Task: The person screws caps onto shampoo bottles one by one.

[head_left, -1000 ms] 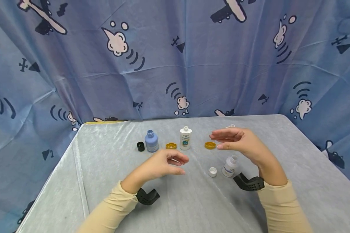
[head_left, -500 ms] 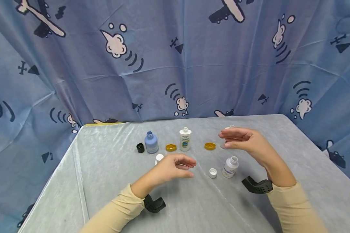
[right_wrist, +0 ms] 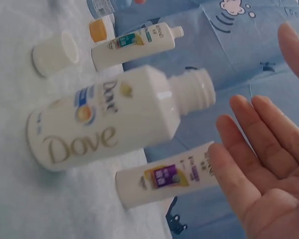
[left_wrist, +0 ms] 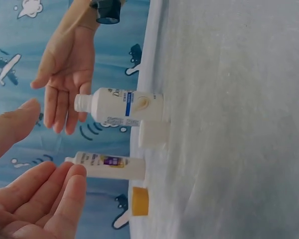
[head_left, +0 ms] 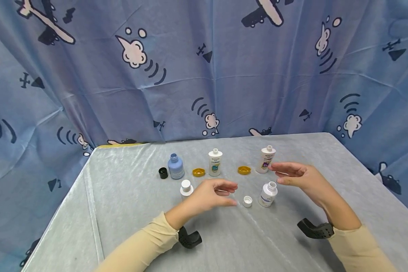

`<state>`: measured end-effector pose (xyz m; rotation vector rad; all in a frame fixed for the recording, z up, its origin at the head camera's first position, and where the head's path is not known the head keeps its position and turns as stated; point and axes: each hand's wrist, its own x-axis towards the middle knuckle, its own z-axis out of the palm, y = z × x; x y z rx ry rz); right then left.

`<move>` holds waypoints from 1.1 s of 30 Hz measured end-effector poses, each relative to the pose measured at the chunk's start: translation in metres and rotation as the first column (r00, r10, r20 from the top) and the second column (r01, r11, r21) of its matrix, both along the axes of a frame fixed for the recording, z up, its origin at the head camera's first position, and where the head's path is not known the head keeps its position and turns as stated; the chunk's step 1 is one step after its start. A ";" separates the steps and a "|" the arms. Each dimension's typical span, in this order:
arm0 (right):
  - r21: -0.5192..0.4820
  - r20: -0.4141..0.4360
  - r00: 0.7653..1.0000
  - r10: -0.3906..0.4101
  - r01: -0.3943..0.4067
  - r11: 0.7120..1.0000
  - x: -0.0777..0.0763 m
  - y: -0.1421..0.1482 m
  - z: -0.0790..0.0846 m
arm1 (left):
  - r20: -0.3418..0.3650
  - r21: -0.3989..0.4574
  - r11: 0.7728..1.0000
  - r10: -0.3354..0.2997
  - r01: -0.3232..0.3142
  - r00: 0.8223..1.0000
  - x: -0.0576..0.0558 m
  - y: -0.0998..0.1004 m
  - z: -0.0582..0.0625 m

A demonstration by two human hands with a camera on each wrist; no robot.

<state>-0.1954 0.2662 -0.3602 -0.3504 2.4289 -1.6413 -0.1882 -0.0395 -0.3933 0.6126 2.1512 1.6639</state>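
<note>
My left hand (head_left: 209, 195) hovers over the middle of the table, fingers loosely bent and holding nothing. Just left of it stands a white-capped bottle (head_left: 186, 189), partly hidden by the hand. My right hand (head_left: 295, 174) is in the air on the right, thumb apart from the fingers, with nothing between them. Nearest to it are an uncapped white Dove bottle (right_wrist: 99, 119) and, farther back, an uncapped white bottle with a purple label (head_left: 266, 159). A white cap (head_left: 247, 201) lies beside the Dove bottle, between the two hands.
Along the back stand an uncapped blue bottle (head_left: 175, 166) and a white bottle with a teal label (head_left: 215, 162). A black cap (head_left: 163, 173) and two yellow caps, one left (head_left: 198, 172) and one right (head_left: 244, 170), lie among them. A patterned curtain (head_left: 204, 68) hangs behind the table.
Both hands have moved to the right, empty. The purple-labelled bottle and the white-capped bottle, hidden behind the hands before, now show. The bottles and caps stay in place.
</note>
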 end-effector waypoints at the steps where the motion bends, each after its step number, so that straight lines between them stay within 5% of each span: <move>1: -0.005 0.005 1.000 -0.002 0.002 1.000 0.000 0.001 -0.002 | 0.006 -0.003 1.000 0.002 -0.002 1.000 -0.001 0.002 -0.001; 15: -0.100 0.031 0.995 0.093 -0.089 0.991 -0.002 0.009 -0.023 | 0.033 -0.022 0.999 0.025 -0.024 0.999 -0.011 0.034 -0.009; 33: -0.181 0.104 0.966 0.235 -0.214 0.960 -0.010 0.015 -0.040 | 0.038 -0.108 0.994 0.005 0.000 0.999 -0.018 0.046 -0.028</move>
